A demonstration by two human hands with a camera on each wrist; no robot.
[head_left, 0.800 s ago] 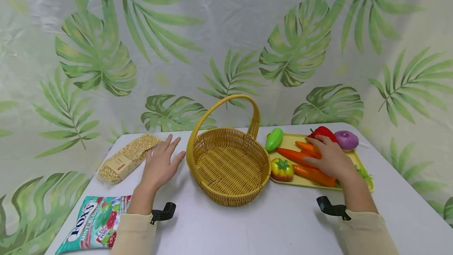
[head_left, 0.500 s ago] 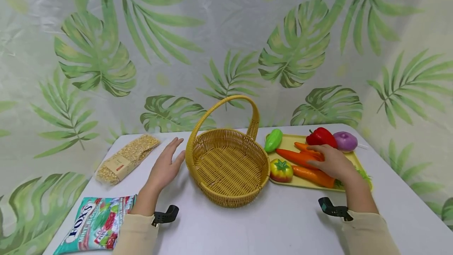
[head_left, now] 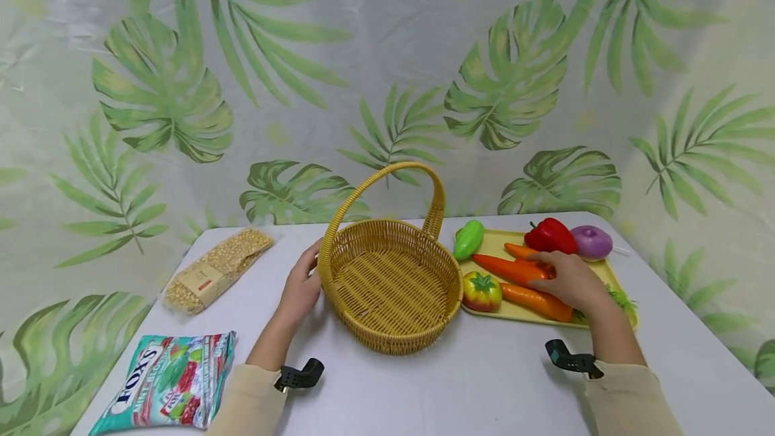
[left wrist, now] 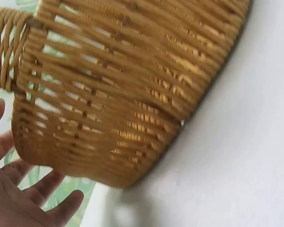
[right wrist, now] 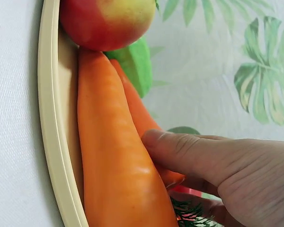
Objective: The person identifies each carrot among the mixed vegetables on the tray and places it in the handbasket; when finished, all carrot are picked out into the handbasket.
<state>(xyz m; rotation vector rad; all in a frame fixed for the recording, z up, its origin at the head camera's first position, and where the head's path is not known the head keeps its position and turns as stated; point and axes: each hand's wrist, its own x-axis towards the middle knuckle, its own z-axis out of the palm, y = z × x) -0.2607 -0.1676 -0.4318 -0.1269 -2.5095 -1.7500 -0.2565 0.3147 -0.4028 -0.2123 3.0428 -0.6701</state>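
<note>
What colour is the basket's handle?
Golden yellow. The basket's handle shows best in the head view.

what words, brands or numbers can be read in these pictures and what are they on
"FOX'S": in large letters on the teal bag
"MINT": beside it on the same bag; the word after it is too blurred to be sure of
Too small to read: the other print on that bag, and the label on the bag of kernels
</note>
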